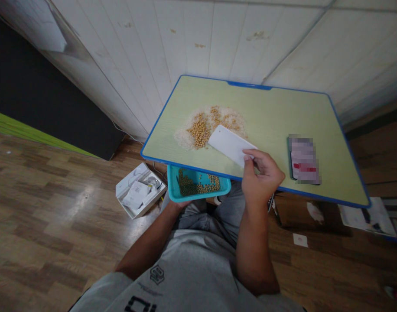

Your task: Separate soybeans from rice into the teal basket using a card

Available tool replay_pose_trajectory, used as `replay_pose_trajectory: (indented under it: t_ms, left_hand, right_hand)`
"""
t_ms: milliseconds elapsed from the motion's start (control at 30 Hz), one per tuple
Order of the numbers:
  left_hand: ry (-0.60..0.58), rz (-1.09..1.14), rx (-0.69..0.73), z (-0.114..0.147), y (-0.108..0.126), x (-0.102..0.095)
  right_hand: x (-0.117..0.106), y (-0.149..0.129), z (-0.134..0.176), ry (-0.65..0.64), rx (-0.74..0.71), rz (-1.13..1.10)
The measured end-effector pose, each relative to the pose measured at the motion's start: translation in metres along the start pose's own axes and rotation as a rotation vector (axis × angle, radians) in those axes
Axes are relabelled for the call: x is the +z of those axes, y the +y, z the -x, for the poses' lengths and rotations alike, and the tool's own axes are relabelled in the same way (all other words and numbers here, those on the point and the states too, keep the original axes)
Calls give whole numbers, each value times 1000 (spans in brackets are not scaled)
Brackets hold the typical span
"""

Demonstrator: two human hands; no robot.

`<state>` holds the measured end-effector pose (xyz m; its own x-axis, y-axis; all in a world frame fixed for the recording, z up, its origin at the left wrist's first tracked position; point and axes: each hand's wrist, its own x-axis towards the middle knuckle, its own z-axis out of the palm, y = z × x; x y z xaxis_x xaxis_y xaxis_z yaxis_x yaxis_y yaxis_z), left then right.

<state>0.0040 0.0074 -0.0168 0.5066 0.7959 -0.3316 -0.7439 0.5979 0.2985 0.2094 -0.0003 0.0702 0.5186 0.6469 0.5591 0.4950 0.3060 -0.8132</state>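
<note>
- The left hand (183, 204) shows only in part beneath the tray (173, 186); its fingers are hidden, and whether they are spread or pressed together cannot be told.
- The tray's far side is tucked out of sight under the near edge of the table (283, 112).
- Pixelation masks most of a phone-like object (305, 160) on the right of the tabletop.
- Large lettering on the person's shirt (188, 268) is cut off at the bottom of the view.
- The blue tray holds darker, greenish beans (186, 184) at left and yellow beans (210, 188) toward the right.
- On the floor, an open white box (143, 209) holds a pale packet (135, 195) and smaller items too jumbled to name.
- The right hand (262, 175) pinches a white scraper (230, 145) between thumb and forefinger; the other fingers are curled in.
- The scraper slants over the tabletop, its far end beside a heap of yellow beans (199, 131) and white grains (184, 138); whether it touches them is unclear.
</note>
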Motion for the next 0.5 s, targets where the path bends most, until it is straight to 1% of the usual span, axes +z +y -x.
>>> replay_pose_trajectory:
  t_ms: [233,367,500]
  left_hand:
    - [-38,19,-7,-3,0,-8]
    - [-13,27,7,-5,-1,-9]
    - [-22,15,0,-4,-1,-7]
  right_hand:
    - [1,-1,0,21,9,3]
    - [1,-5,-2,61,-4,-30]
    - [2,-9,-4,79,-25,-32]
